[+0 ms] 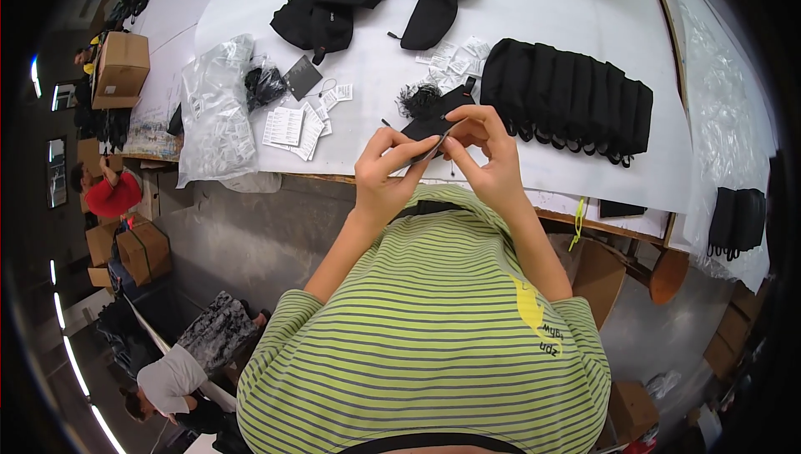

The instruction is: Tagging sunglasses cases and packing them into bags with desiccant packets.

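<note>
At the table's near edge my left hand and my right hand meet, fingertips closed in a pinch. Between them is a small dark tag, seen nearly edge-on. Just beyond my fingers lies a black bag, partly hidden by my hands. A tangle of black strings rests against it. Small white printed labels are scattered behind. Off to the left are a dark square card and stacks of white labels.
A row of black bags stands at the right, with more black bags farther back. Clear plastic bags lie on the left. Cardboard boxes and two other people are off to the left.
</note>
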`<state>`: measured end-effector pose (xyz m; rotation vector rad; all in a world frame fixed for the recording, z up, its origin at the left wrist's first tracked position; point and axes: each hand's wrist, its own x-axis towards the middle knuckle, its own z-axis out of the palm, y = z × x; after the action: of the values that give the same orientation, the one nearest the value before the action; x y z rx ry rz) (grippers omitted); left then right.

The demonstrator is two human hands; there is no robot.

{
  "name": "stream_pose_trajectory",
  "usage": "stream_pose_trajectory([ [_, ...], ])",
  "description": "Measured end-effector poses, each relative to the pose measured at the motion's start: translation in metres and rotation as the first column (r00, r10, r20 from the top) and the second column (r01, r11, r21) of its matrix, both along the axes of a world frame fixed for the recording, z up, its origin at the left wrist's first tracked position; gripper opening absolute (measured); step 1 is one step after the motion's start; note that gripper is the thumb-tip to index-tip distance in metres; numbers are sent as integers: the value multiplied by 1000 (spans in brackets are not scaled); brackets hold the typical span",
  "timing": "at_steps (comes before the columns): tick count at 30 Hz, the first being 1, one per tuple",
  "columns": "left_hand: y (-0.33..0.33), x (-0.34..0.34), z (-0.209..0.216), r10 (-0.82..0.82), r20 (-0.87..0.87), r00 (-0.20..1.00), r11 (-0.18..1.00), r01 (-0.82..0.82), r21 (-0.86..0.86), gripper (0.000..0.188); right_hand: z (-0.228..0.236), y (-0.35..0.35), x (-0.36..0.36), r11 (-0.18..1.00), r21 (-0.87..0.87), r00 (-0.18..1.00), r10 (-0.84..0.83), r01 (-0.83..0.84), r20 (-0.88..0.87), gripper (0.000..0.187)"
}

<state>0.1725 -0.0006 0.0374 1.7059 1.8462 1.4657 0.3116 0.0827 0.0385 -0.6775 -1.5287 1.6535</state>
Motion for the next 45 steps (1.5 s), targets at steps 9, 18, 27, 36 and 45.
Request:
stream_pose_trajectory([
  [9,-5,-18,-5,-245,597,764,919,380,-109,15,-5,4,17,998,49,995,46,-51,84,9],
  [18,9,-6,-19,-202,709,676,809,523,-268,12,-16,3,29,986,90,967,116,-139,229,10],
  [27,63,19,-44,-215,612,761,848,456,-269,10,-45,17,61,869,-476,984,173,-132,44,14],
  [36,148,3,-163,-185,-441,878,874,-58,-482,37,-64,13,107,880,-467,979,11,87,203,12],
  [45,95,18,-85,-356,-188,916,891,272,-362,14,-61,3,115,888,-401,948,-103,224,302,13],
])
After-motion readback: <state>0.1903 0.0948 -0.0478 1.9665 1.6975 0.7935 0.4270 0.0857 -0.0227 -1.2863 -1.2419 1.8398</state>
